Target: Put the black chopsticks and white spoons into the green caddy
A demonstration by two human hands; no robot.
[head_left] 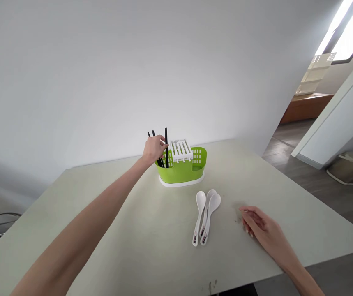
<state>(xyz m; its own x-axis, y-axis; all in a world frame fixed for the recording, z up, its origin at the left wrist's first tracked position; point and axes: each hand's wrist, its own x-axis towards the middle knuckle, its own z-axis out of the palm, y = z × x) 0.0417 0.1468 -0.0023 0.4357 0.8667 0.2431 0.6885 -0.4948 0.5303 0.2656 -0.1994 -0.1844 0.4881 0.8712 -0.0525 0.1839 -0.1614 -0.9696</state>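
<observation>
At the left end of a green utensil basket [181,174] with a white base, my left hand [154,150] is closed on black chopsticks [167,154]. They stand nearly upright, their lower ends inside the basket. More black chopsticks lean in the same compartment, partly hidden behind this hand. A white slatted rack [181,150] bridges the basket's middle, with small hooks on its front edge. Three white spoons [200,201] lie in front of the basket, two of them overlapping. To their right, my right hand [264,232] hovers low over or rests on the table, fingers loosely curled with nothing visible in them.
Everything stands on a pale table [127,242] against a plain grey-white wall [133,74]. The table's right edge slopes down toward a grey floor [302,172]. Wire racks [0,224] show beyond the left edge, and a brownish container [351,168] sits at the far right.
</observation>
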